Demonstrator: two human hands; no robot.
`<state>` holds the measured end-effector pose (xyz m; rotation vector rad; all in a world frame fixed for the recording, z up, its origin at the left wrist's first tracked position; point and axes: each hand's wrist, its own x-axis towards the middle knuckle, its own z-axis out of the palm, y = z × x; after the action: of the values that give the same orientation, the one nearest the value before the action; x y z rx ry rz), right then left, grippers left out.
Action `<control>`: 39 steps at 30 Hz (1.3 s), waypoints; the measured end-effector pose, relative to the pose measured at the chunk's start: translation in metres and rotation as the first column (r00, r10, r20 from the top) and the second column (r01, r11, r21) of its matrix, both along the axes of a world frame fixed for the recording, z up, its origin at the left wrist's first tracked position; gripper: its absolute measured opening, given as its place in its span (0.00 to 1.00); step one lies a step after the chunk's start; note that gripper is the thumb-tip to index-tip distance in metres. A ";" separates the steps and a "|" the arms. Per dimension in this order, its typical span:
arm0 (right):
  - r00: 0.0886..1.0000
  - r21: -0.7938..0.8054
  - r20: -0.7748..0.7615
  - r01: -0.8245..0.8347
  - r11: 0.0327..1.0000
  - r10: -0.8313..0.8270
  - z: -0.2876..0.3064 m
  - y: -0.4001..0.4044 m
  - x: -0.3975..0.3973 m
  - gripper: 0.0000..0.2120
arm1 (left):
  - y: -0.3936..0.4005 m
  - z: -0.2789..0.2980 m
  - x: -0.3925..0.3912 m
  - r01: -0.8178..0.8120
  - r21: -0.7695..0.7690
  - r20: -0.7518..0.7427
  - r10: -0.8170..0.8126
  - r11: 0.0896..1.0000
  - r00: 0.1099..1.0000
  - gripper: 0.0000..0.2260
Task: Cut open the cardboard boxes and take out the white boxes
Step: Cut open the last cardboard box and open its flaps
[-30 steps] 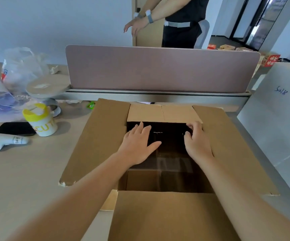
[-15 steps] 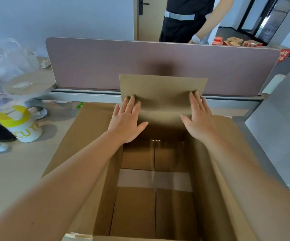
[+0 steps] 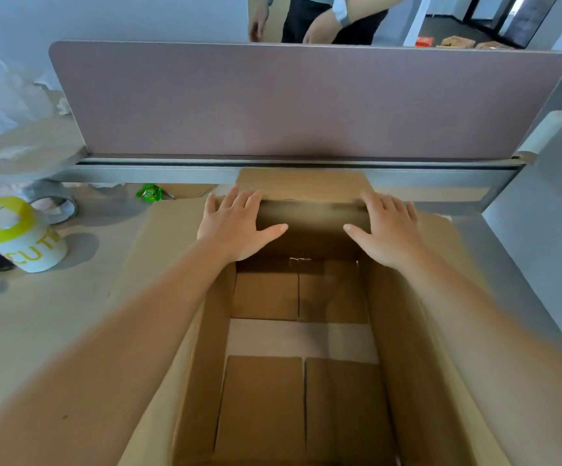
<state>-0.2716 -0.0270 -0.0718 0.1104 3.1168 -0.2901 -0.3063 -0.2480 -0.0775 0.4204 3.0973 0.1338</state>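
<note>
Cardboard box (image 3: 407, 331): stood open on the table (image 3: 37, 331), just before a pink divider panel (image 3: 306, 99); interior showed only brown bottom flaps and a pale strip, no white boxes visible. Far flap (image 3: 303, 185): folded outward. Left hand (image 3: 236, 227) and right hand (image 3: 387, 230): both flat, fingers spread, gripping nothing, pressed on the far flap's fold. Mug with yellow lid (image 3: 20, 237): on the table at left, well apart from the box.
</note>
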 end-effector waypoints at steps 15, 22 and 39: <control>0.979 -0.235 0.117 -0.137 0.962 0.168 0.028 -0.026 0.178 0.31 | -0.029 0.031 0.179 0.136 -0.008 0.344 -0.125 0.991 0.931 0.41; 0.955 -0.170 0.159 -0.222 0.960 0.249 0.029 -0.027 0.269 0.34 | -0.032 0.031 0.269 0.109 -0.111 0.373 -0.060 0.988 0.926 0.40; 0.972 -0.449 -0.210 -0.190 0.873 0.103 0.049 -0.020 0.339 0.14 | -0.051 0.049 0.339 -0.164 0.330 -0.106 0.209 0.930 0.972 0.24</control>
<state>0.0676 -0.0466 -0.0231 -0.1685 3.0907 -1.0889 0.0327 -0.2985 -0.0286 0.1385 3.2525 0.6443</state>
